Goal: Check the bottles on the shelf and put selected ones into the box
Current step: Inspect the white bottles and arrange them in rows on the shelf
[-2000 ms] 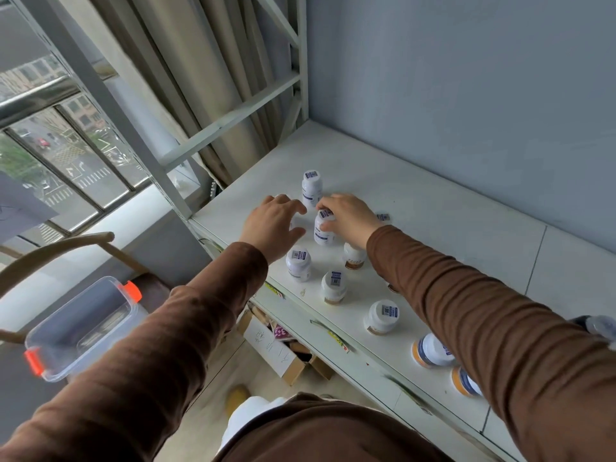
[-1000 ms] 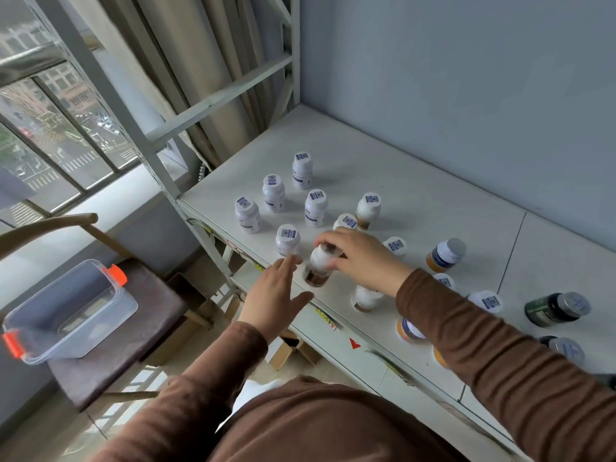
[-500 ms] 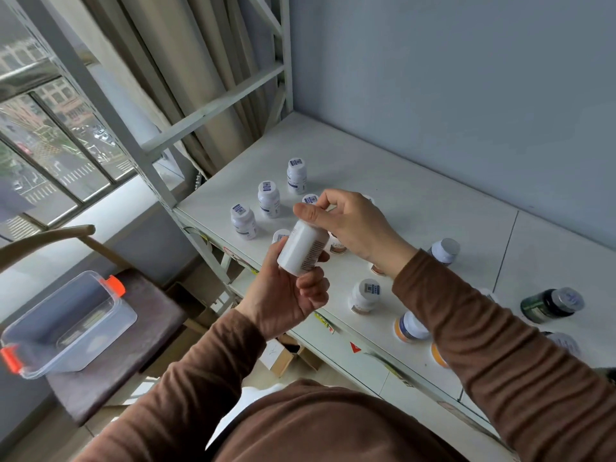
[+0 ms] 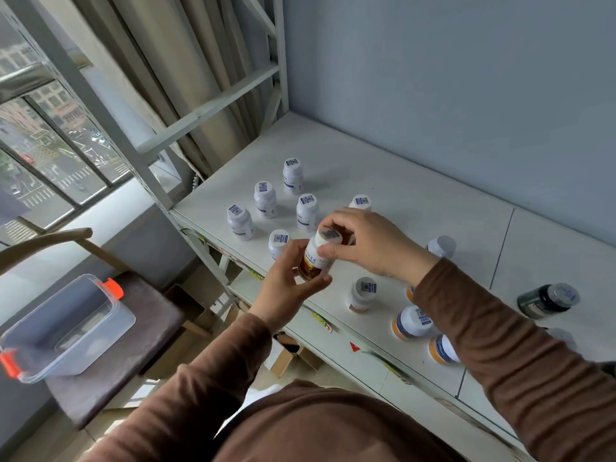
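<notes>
Two hands on one bottle point(image 4: 316, 258), held above shelf point(image 4: 416, 201) front edge: left hand point(image 4: 286, 278) grips body, right hand point(image 4: 370, 245) fingers pinch cap. Box point(image 4: 63, 325) well apart, on stool point(image 4: 133, 348) to left.

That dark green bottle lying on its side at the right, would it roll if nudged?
Probably. The dark green bottle looks round and lies on its side on the flat shelf, nothing touching it, so it may roll. It looks rigid; its weight cannot be judged.
</notes>
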Motion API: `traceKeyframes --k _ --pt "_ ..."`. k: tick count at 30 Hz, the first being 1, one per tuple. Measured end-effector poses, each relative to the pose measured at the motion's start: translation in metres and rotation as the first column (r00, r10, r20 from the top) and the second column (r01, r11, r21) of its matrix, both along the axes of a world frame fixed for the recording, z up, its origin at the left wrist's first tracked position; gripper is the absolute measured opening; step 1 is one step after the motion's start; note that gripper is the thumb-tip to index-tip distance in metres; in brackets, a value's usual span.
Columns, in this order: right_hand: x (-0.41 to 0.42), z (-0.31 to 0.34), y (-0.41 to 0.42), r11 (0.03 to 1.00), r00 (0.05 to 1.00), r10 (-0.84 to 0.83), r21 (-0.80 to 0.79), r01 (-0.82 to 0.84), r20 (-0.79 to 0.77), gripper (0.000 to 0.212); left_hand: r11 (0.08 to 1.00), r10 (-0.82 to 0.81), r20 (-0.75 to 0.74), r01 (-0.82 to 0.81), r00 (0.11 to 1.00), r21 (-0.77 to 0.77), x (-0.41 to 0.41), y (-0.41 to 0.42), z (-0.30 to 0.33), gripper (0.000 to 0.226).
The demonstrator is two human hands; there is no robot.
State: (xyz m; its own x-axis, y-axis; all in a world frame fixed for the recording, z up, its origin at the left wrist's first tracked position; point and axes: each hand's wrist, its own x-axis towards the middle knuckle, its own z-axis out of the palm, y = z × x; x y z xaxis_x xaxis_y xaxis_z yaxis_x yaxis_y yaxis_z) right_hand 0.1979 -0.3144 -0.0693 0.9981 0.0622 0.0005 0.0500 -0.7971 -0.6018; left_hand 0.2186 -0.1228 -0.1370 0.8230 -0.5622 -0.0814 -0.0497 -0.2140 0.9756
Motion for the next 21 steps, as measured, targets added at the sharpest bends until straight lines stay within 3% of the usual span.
traceKeyframes --k 3,8,14,17,19,21 --pt "0.002 -0.022 0.008 0.992 0.998 0.008 -0.125 -0.015 -0.055 0.035 0.942 -0.067 0.212 -0.008 0.975 0.335 0.006 0.013 -0.014 0.064" --pt "0.007 -0.053 0.015 0.961 0.99 0.036 -0.269 -0.071 -0.135 0.038 0.828 -0.163 0.396 -0.094 0.904 0.554 0.013 0.032 -0.016 0.05" --pt "0.011 -0.066 0.016 0.936 0.984 0.07 -0.332 -0.121 -0.164 0.037 0.805 -0.168 0.525 -0.191 0.835 0.561 0.019 0.029 -0.012 0.042" --pt "0.01 -0.06 0.013 0.949 0.976 0.078 -0.285 -0.135 -0.203 0.055 0.81 -0.193 0.584 -0.207 0.788 0.548 0.025 0.023 -0.006 0.039" --pt "0.012 -0.046 0.003 0.987 0.983 0.006 -0.157 -0.035 -0.183 0.058 0.818 -0.204 0.642 -0.231 0.739 0.526 0.032 0.018 0.001 0.037" --pt "0.017 -0.031 -0.015 0.99 0.994 -0.102 -0.102 0.096 -0.051 0.041 0.818 -0.204 0.689 -0.266 0.695 0.51 0.042 0.009 0.011 0.036"
